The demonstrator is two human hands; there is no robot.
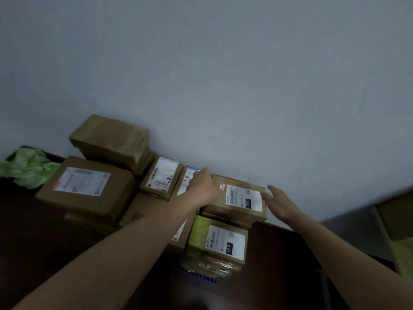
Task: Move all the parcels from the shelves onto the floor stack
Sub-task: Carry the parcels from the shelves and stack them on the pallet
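Note:
Several brown cardboard parcels with white labels are piled against a pale wall. A labelled box [240,199] with a small red-edged sticker lies on top at the right. My left hand [202,186] rests at its left end, fingers curled over the far edge next to a narrow parcel [186,182]. My right hand [279,203] is flat with straight fingers just beside the box's right end; contact cannot be made out. Below sits a parcel with yellow tape [218,241]. A large box [86,189] and a tape-wrapped box [111,139] lie to the left.
A small labelled parcel [159,177] lies between the large box and my left hand. Crumpled green plastic [26,167] sits at the far left. A dark brown surface [274,253] lies in front of the pile. At the right edge stands a shelf with a carton [397,218].

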